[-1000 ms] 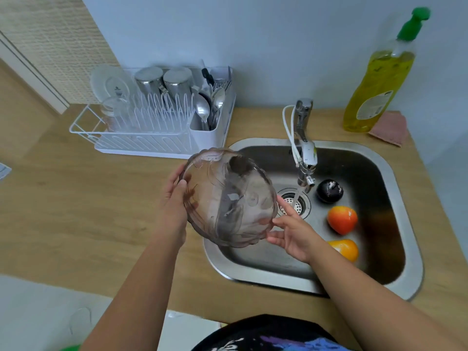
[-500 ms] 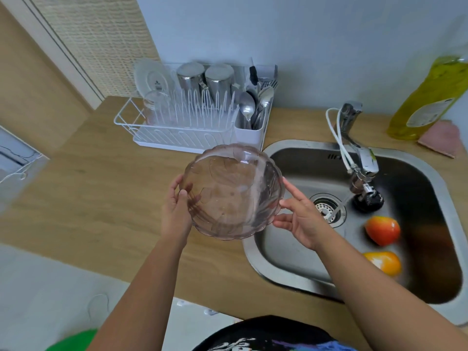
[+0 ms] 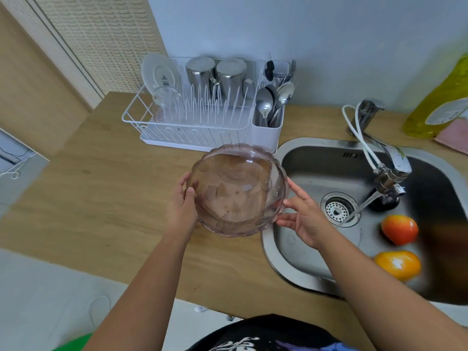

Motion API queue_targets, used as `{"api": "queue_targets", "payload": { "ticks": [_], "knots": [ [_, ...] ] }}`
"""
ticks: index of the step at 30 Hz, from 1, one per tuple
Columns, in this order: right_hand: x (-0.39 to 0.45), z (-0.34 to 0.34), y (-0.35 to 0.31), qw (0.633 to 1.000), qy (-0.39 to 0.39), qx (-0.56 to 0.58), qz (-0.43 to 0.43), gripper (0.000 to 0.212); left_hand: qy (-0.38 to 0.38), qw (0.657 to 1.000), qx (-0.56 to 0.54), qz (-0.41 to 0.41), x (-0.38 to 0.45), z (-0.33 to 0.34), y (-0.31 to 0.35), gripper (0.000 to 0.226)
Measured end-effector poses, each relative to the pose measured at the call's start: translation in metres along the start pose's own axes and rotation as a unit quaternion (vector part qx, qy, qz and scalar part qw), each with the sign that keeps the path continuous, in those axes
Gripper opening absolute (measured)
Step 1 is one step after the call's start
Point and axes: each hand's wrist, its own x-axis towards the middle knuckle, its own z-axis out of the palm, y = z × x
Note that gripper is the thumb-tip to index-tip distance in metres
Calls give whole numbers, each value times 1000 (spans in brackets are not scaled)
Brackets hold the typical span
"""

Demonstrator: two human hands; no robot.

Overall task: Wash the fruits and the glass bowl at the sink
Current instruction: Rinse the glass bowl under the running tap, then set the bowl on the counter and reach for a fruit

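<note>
A tinted glass bowl (image 3: 236, 190) with a scalloped rim is held over the wooden counter, just left of the steel sink (image 3: 301, 252). My left hand (image 3: 181, 207) grips its left rim, thumb on the inside. Fingers spread, my right hand (image 3: 302, 219) rests against the bowl's right rim. The bowl's opening faces up toward me. In the sink lie a red-orange fruit (image 3: 399, 229), a yellow-orange fruit (image 3: 398, 264) and a dark fruit (image 3: 386, 201) half hidden behind the tap. Water runs from the tap (image 3: 391, 171) toward the drain (image 3: 338, 210).
A white dish rack (image 3: 192, 133) holding a plate, steel cups, a glass and cutlery stands behind the bowl. A yellow dish-soap bottle (image 3: 440, 102) and a pink cloth (image 3: 454, 134) sit at the back right. Bare wooden counter (image 3: 96, 198) stretches to the left.
The bowl has moved left, from over the sink to over the counter, and turned from tilted to opening-up. The view has swung left with it.
</note>
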Motion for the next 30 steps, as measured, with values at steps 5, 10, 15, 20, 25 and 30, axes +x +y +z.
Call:
{"api": "queue_targets", "payload": {
  "ticks": [5,10,15,20,25,30],
  "knots": [
    [0,4,1,1000,16,1,-3,57,-10,999,32,1,3,-4,-3,41],
    [-7,1,-3,1000,15,-4,2,44,16,954,269,131,-6,-5,9,45],
    [-23,-21,-5,997,55,-57,-1,28,-27,867,400,295,-33,23,26,39],
    [-47,-77,-8,981,147,-127,8,26,-156,828,341,416,-83,91,34,31],
    [-88,-147,-22,947,244,-210,4,32,-398,788,341,324,-133,169,8,35],
    [-109,-214,-28,865,384,-321,24,30,-519,746,406,89,-164,243,-21,49]
  ]
}}
